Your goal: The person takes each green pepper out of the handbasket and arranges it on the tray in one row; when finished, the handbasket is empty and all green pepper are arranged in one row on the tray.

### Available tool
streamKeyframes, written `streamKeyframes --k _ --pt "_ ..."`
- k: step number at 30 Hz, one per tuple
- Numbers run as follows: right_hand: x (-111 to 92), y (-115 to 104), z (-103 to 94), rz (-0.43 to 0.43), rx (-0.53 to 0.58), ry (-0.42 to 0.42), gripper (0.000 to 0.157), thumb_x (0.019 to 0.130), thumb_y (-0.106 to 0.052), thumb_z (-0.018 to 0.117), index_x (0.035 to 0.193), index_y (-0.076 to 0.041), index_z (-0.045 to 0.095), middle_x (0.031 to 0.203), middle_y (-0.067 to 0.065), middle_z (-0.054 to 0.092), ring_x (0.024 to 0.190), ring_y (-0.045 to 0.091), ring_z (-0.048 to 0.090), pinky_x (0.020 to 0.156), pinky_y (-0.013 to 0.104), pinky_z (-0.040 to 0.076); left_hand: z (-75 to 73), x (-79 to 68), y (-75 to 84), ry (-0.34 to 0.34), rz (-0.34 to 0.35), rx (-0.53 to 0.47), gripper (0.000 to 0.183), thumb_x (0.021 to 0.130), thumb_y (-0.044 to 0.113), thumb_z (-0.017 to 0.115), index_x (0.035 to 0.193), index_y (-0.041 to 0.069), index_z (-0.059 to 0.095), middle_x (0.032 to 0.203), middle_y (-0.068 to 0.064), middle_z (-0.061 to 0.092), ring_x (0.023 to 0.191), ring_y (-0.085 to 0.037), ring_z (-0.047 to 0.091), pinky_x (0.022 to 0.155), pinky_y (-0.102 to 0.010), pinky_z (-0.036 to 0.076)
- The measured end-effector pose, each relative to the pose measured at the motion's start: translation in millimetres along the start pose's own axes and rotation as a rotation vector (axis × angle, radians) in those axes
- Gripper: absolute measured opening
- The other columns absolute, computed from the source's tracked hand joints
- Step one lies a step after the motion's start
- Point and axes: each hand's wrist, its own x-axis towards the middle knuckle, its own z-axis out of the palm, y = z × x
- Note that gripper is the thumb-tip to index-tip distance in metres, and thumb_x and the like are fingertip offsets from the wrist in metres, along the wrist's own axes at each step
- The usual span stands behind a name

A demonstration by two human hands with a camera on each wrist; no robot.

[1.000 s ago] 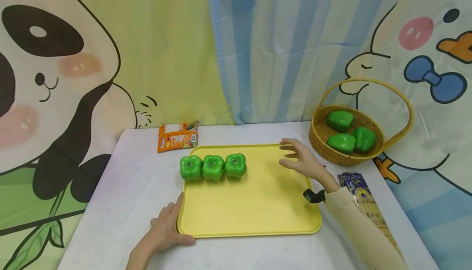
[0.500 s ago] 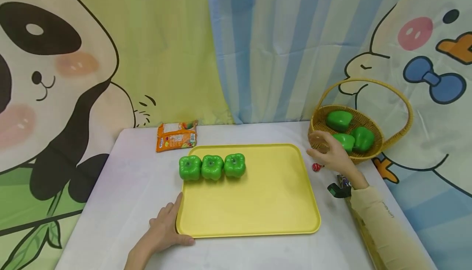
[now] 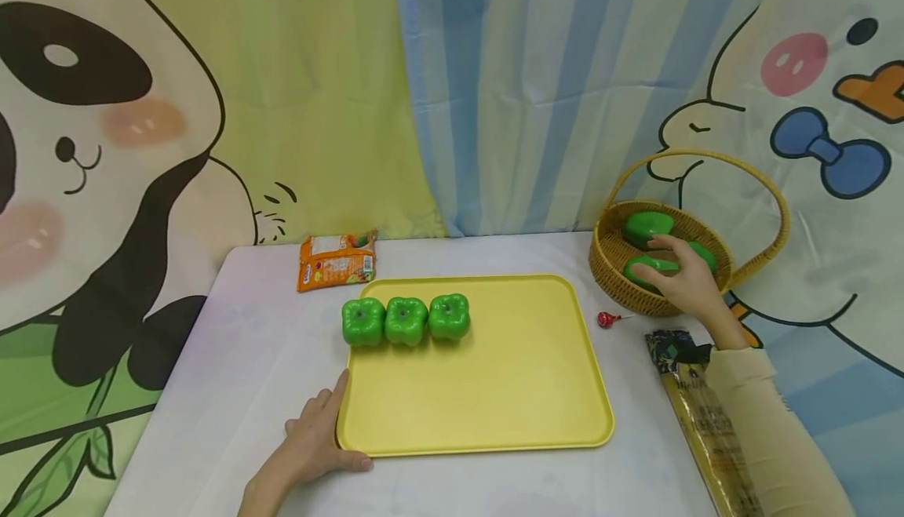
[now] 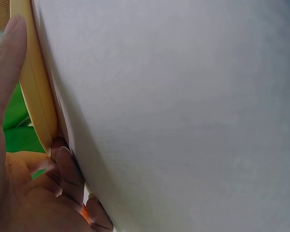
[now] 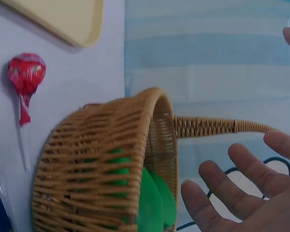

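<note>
My left hand [image 3: 311, 431] rests at the near left corner of a yellow tray [image 3: 487, 399], its thumb along the front edge and fingers by the left side. In the left wrist view the thumb [image 4: 5, 72] lies against the tray's rim [image 4: 36, 82]. Three green bell peppers [image 3: 406, 321] stand in a row across the tray's far left. My right hand [image 3: 688, 282] hovers over a wicker basket [image 3: 617, 285], fingers spread and holding nothing. Inside are green bell peppers [image 3: 647, 227], partly hidden by that hand. In the right wrist view, the fingers [image 5: 251, 169] are apart from the peppers [image 5: 152, 203].
A red lollipop [image 3: 606, 319] lies between tray and basket. Below the basket is a long packet of noodles [image 3: 695, 423], partly under the right sleeve. An orange snack packet [image 3: 337, 260] lies at the table's back left. The basket's tall handle [image 3: 770, 187] arches upward.
My right hand has moved right from above the tray's far right corner to over the basket's peppers. The left hand stays at the tray corner.
</note>
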Motion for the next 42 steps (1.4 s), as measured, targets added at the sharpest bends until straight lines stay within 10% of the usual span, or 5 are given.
streamKeyframes --k 6,42 --pt "2 11 -13.4 0.085 -0.024 0.014 0.084 0.097 -0.048 0.061 0.158 -0.004 0.024 0.151 0.028 0.040 0.134 0.053 0.042 0.096 0.068 0.042 -0.5 -0.7 -0.8 -0.003 0.000 -0.007 0.148 0.050 0.072 0.087 0.163 0.015 0.010 0.133 -0.015 0.052 0.117 -0.028 0.050 0.078 -0.046 0.035" --pt "54 62 -54.0 0.331 -0.167 -0.023 0.110 0.092 -0.076 0.040 0.156 0.010 0.015 0.147 0.044 0.033 0.130 0.059 0.036 0.102 0.070 0.035 0.8 0.5 2.4 -0.045 -0.057 -0.016 0.149 0.049 0.075 0.085 0.163 0.015 0.010 0.138 -0.015 0.051 0.118 -0.028 0.049 0.079 -0.047 0.035"
